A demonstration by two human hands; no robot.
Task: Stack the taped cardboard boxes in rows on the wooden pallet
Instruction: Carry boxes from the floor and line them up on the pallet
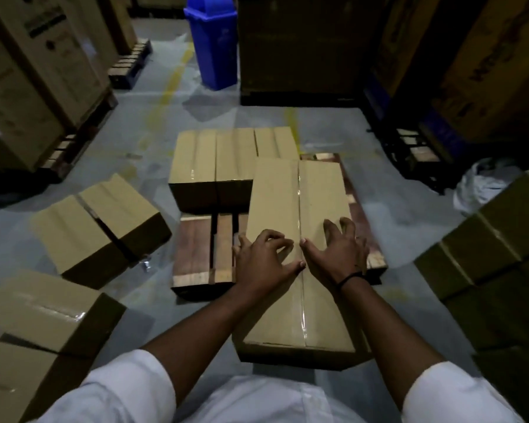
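Cardboard taped along its centre seam, the long box [300,306] lies lengthwise, its far part over the wooden pallet [196,254] and its near end overhanging toward the person. Both hands rest on the lid and grasp nothing: the left hand [263,257] with fingers bent, the right hand [339,248] spread. A row of three boxes [214,160] fills the pallet's far end. Best to push evenly either side of the seam, sliding the box farther on and keeping it square beside that row.
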